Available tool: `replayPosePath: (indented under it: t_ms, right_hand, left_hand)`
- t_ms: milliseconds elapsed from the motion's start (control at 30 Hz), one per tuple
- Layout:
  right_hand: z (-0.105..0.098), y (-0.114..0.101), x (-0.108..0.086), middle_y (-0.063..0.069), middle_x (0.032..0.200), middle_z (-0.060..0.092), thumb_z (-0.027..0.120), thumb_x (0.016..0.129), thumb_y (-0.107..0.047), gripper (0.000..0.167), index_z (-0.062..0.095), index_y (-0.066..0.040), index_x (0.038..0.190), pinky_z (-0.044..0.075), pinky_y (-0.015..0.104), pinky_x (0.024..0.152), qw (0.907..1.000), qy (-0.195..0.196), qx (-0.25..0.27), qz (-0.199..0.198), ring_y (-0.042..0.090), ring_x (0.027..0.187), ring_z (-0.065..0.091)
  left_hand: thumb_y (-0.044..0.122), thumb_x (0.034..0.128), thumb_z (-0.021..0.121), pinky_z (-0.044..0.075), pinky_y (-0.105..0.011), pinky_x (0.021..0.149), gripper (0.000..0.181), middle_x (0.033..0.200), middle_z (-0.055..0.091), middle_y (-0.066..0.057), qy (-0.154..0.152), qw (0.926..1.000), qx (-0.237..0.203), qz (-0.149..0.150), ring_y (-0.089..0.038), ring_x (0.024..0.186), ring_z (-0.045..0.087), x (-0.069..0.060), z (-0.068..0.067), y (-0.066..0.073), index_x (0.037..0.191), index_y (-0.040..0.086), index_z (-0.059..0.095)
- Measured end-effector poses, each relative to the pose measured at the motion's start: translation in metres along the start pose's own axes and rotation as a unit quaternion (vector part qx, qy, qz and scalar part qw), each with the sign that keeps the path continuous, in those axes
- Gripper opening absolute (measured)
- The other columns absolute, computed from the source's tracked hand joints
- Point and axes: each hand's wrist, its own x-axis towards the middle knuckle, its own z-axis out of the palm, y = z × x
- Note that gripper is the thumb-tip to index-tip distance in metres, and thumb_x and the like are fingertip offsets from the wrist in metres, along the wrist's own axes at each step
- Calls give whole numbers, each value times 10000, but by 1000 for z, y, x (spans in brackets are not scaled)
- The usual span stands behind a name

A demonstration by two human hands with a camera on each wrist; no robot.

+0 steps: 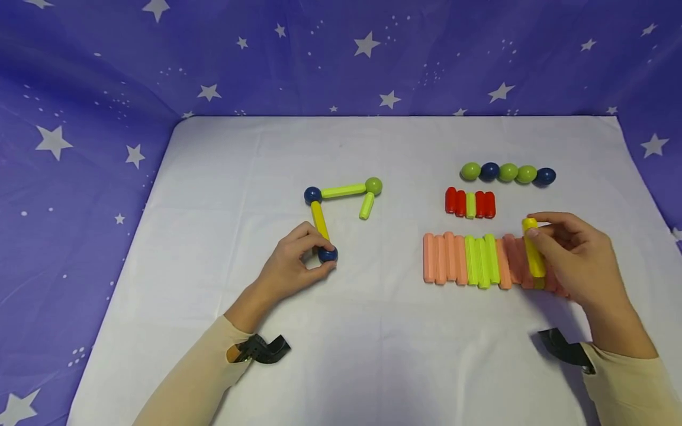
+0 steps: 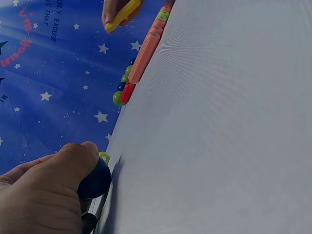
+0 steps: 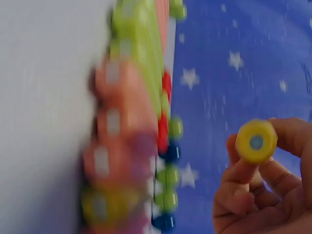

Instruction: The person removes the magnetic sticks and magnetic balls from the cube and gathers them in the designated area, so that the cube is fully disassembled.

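Note:
My left hand (image 1: 290,257) pinches a dark blue ball (image 1: 328,255) between thumb and fingers. From that ball a yellow rod (image 1: 319,220) runs up to a second dark blue ball (image 1: 312,195). A lime rod (image 1: 343,191) joins this one to a green ball (image 1: 373,186), and a short lime rod (image 1: 366,206) points down from there. Over on the right, my right hand (image 1: 586,254) holds another yellow rod (image 1: 534,251) above a row of rods, partly covering it. The right wrist view shows that rod's round end (image 3: 256,141) with a grey centre.
Salmon rods (image 1: 439,258) and lime rods (image 1: 482,260) lie side by side in the row. Behind them are short red rods (image 1: 451,201) with a lime one among them, then a line of green and blue balls (image 1: 508,173). Starry purple cloth (image 1: 319,59) borders the white table (image 1: 383,355).

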Motion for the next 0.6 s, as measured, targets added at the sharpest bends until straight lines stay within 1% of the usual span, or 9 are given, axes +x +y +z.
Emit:
replayPosePath:
  t_ms: [67,133,167,233,300,400,500,533,600]
  right_hand:
    - [-12,11,4,-19,965,588,594,976,-295,347,617,-166,1298,447,94,598,9986,304,-225,379,101,780,532]
    - [-25,24,10,10,1002,580,563,979,-360,416,590,-157,1342,444,94,571,9934,514,-683,764,111,767,523]
    - [-31,30,13,46,1032,578,544,979,-394,464,566,-144,1369,441,108,545,9892,548,-945,973,138,771,517]
    - [-42,42,20,144,1086,580,516,978,-423,534,530,-90,1395,431,145,500,9799,514,-1500,1212,212,792,524]
    - [-51,56,25,249,1137,555,499,978,-419,573,505,-24,1393,423,215,480,9692,336,-2018,1371,313,833,521]
    - [-59,71,32,334,1177,496,483,990,-371,566,483,51,1367,476,377,551,9558,-166,-2494,1548,439,921,480]
    - [-60,81,33,356,1204,441,452,999,-416,597,469,75,1340,476,564,713,9435,-713,-2701,1782,484,989,432]
    - [-60,83,33,361,1210,431,440,998,-449,627,463,81,1333,456,605,757,9411,-842,-2710,1840,495,1005,420]
    - [-60,85,31,369,1205,434,430,983,-518,690,462,91,1306,428,641,803,9389,-955,-2749,1841,503,1014,421]
  left_hand:
    - [121,780,819,479,-262,722,225,990,547,34,-21,10000,4,-10,-99,864,543,1,0,0,966,101,692]
    - [114,779,820,479,-263,723,228,991,547,34,-32,10000,0,-49,-101,863,544,0,0,1,967,108,693]
    - [113,776,824,479,-265,725,232,991,548,32,-37,10000,-5,-82,-102,865,544,0,0,1,968,109,693]
    - [109,773,826,478,-266,725,236,992,548,36,-34,9999,10,-121,-101,864,542,0,0,1,970,118,695]
    - [102,772,826,476,-268,722,238,989,549,34,-33,9999,2,-140,-102,862,541,-1,1,1,971,125,697]
    - [106,772,827,469,-267,721,236,987,547,32,-28,9998,11,-173,-103,860,536,-2,0,0,969,130,699]
    - [119,773,829,465,-263,720,232,985,544,36,-43,9998,11,-190,-100,860,533,-2,-1,0,964,131,699]
    - [123,775,828,465,-263,722,231,986,544,38,-48,9998,3,-185,-99,861,533,-1,-1,0,966,130,699]
    - [129,776,826,467,-263,724,231,989,543,42,-58,9999,-11,-151,-97,866,534,0,0,0,968,126,697]
